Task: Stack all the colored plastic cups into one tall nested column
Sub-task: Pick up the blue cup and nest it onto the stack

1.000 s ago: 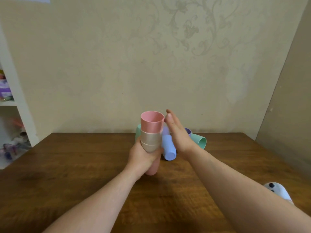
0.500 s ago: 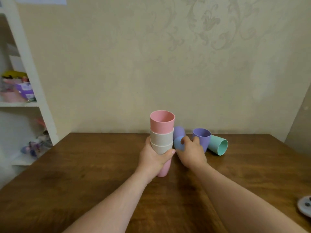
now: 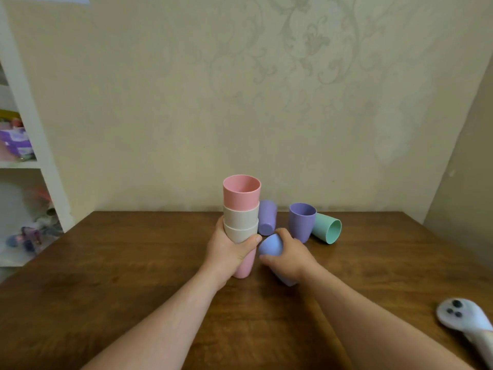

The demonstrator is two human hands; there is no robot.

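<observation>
On table [image 3: 133,276]: left hand [image 3: 229,252] grips stack [image 3: 241,209]; right hand [image 3: 290,256] wraps blue cup [image 3: 270,245].

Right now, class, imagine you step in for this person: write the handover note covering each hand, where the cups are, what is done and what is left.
Left hand: gripping the nested stack (pink, two cream, pink) upright on the table.
Right hand: closed around the blue cup, tilted, base pointing up.
Loose cups: lilac cup behind the stack, upright purple cup, green cup on its side.
Done: four cups nested.
Left: add the blue cup, then the three loose ones.
</observation>
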